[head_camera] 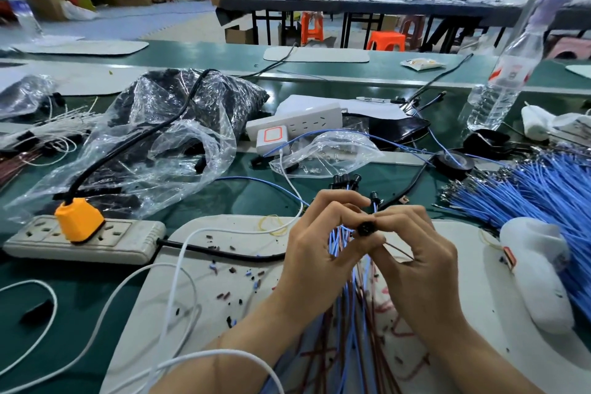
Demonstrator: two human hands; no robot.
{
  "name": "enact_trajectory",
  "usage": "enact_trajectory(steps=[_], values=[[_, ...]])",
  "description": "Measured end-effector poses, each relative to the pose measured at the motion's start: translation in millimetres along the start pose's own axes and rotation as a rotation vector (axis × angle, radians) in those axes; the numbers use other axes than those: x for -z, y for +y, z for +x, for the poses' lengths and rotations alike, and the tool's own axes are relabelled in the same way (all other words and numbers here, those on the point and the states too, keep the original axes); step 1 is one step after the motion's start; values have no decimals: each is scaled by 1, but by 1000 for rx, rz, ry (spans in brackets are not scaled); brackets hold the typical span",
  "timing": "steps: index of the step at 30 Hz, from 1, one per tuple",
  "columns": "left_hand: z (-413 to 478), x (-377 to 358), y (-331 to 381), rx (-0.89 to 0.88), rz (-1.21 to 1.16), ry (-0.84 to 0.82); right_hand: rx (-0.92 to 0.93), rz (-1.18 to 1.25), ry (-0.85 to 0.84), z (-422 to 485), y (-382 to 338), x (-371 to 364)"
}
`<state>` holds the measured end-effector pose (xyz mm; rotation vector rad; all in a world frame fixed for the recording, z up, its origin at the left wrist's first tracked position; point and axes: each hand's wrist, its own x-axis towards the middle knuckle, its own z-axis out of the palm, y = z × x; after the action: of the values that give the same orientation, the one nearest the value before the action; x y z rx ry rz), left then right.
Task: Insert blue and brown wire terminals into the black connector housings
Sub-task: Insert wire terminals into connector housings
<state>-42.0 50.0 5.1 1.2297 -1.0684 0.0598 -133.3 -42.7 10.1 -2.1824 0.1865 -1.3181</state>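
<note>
A small round black connector housing (pixel 365 228) sits between my two hands above the white mat (pixel 224 265). My left hand (pixel 323 249) grips a bundle of blue and brown wires (pixel 347 307) with several finished black housings (pixel 347 182) sticking up above the fingers. My right hand (pixel 415 253) pinches the housing with thumb and fingers, and a thin brown wire (pixel 399 251) runs under its thumb. Whether the wire's terminal is inside the housing is hidden by the fingers. A large pile of loose blue wires (pixel 543 198) lies at the right.
A grey power strip (pixel 128 241) with an orange plug (pixel 78 221) lies left of the mat. Clear plastic bags of black parts (pixel 179 125), a white power strip (pixel 303 123), a water bottle (pixel 502 83), a white glove (pixel 540 265) and white cables (pixel 179 269) surround the work area.
</note>
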Motion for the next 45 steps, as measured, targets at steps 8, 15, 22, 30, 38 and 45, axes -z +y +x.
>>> enact_trajectory(steps=[8,15,22,30,38,45], values=[[1,-4,2,-5,31,-21,-41,-13,32,0,-1,-2],[0,-2,4,-6,39,-8,-20,-11,0,0,0,-2],[1,-1,5,-51,95,-23,-12,-25,-28,1,2,-2],[1,0,6,-57,115,-25,-9,7,-50,0,1,-1],[1,0,8,-53,146,-13,-4,-20,-75,0,0,-1],[1,2,8,-88,185,-18,-6,-67,-102,0,-2,-2]])
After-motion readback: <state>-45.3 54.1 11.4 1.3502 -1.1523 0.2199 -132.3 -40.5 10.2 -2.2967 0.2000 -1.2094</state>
